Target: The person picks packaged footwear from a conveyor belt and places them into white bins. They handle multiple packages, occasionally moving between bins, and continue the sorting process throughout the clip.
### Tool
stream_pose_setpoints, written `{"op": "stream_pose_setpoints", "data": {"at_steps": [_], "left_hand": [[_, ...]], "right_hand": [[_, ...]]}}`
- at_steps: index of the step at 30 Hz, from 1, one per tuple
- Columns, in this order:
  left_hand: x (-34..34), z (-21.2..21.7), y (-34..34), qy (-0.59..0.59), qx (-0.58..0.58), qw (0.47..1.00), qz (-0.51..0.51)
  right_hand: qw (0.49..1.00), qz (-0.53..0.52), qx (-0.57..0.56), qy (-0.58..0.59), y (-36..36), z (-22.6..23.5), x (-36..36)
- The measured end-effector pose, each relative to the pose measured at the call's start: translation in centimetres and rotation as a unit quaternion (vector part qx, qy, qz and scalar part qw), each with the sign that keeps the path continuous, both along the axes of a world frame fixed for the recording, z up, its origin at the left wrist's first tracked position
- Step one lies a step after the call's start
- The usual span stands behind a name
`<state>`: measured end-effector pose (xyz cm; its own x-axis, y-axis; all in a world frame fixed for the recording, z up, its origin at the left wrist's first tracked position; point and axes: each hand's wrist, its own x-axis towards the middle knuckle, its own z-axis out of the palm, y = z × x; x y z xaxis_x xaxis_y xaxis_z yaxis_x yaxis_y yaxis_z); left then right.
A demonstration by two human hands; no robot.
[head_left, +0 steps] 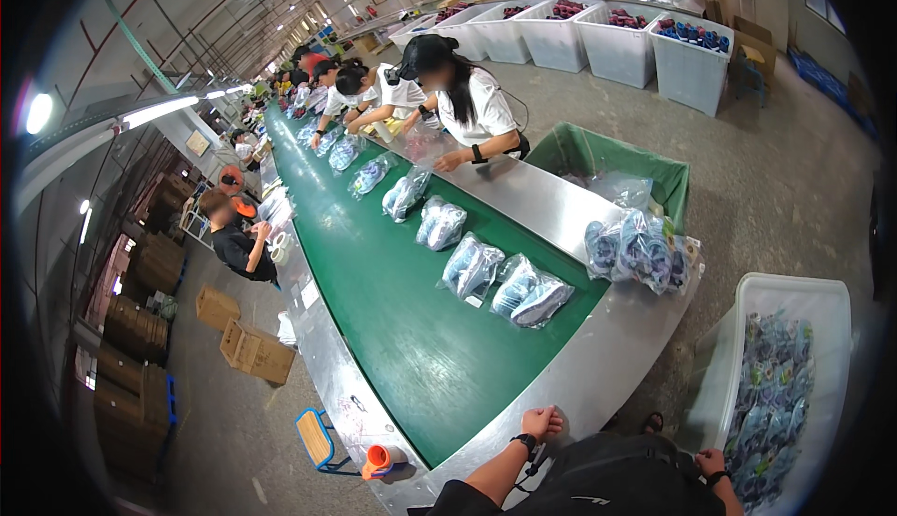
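My left hand (542,423) rests on the metal end of the conveyor table (581,368), its fingers curled in with nothing seen in them. Low by my right side, my right hand (712,463) is beside the near rim of a white plastic bin (745,329); its fingers are mostly hidden. Pairs of shoes in clear bags fill much of that bin. On the green belt (392,329), a bagged pair of blue-grey shoes (531,293) lies nearest me, with another bagged pair (470,269) beside it and several more up the belt. Bagged shoes (635,250) are piled on the right metal ledge.
An orange cup (377,460) stands on the near left corner, by a blue-framed stool (322,439). A green-lined bin (668,175) adjoins the right ledge. Co-workers (467,105) line the right side; another person (238,236) is on the left. Cardboard boxes (254,352) sit on the floor.
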<state>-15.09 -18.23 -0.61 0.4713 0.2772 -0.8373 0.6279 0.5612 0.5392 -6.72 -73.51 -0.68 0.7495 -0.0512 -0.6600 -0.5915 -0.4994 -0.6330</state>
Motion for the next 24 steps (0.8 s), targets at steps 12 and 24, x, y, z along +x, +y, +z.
{"op": "stream_pose_setpoints", "data": {"at_steps": [12,24], "left_hand": [[-0.1,-0.2,0.2,0.005,0.007,1.0,-0.011],[-0.1,0.3,0.4,-0.003,-0.001,1.0,-0.003]], "right_hand": [[1.0,0.021,-0.012,0.001,0.2,0.5,0.1],[0.999,0.042,-0.003,0.003,-0.6,-0.6,0.2]]}}
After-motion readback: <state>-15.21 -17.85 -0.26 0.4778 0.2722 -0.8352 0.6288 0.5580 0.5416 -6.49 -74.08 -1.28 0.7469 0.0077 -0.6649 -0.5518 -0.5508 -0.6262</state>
